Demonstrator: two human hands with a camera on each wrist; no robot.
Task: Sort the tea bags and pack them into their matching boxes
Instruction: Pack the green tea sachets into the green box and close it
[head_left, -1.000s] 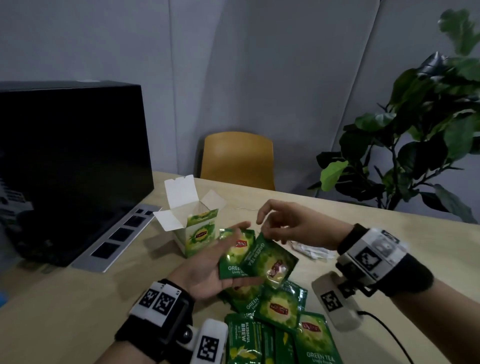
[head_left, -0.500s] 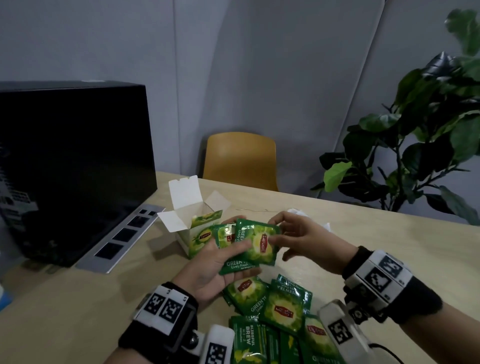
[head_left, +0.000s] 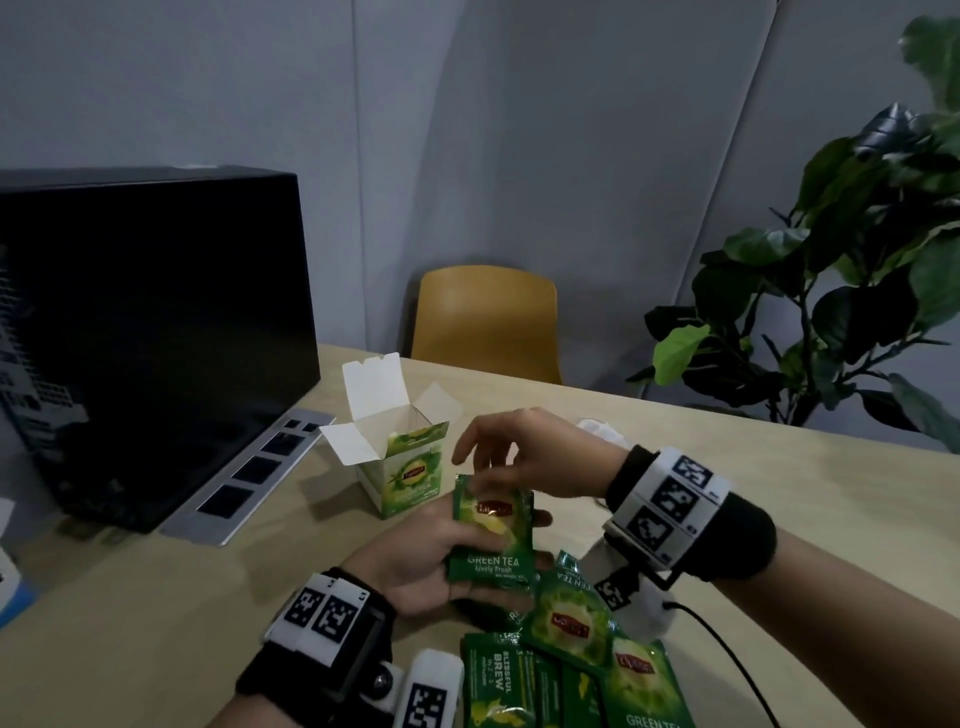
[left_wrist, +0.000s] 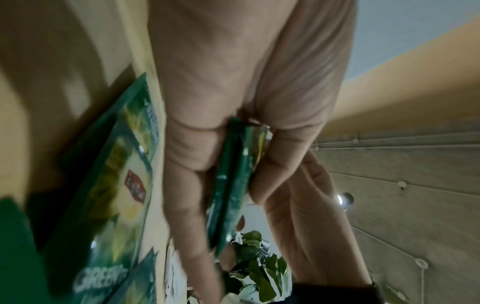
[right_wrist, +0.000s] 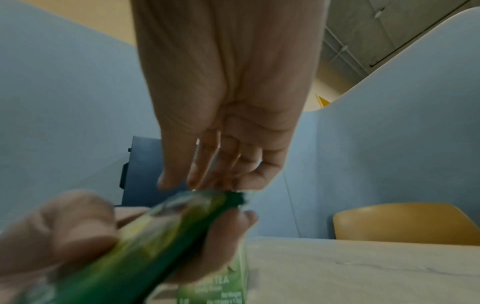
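My left hand (head_left: 470, 569) grips a small stack of green tea sachets (head_left: 493, 535) upright above the table, thumb in front and fingers behind; the stack (left_wrist: 232, 181) shows edge-on in the left wrist view. The straight fingers of my right hand (head_left: 483, 467) come down from above and touch the stack's top edge (right_wrist: 228, 198). The green tea box (head_left: 410, 470) stands just left of both hands, its white flaps open. More green sachets (head_left: 569, 621) lie in a loose pile on the table under my hands.
A black monitor (head_left: 145, 332) on a silver base (head_left: 249, 467) fills the left side. A crumpled white wrapper (head_left: 597, 428) lies behind my right hand. A yellow chair (head_left: 485, 322) and a leafy plant (head_left: 852, 291) stand beyond the table's far edge.
My right hand brought a sachet onto the one in my left hand and let it go. The two now sit squared together, and my right fingers rest on their top edge.
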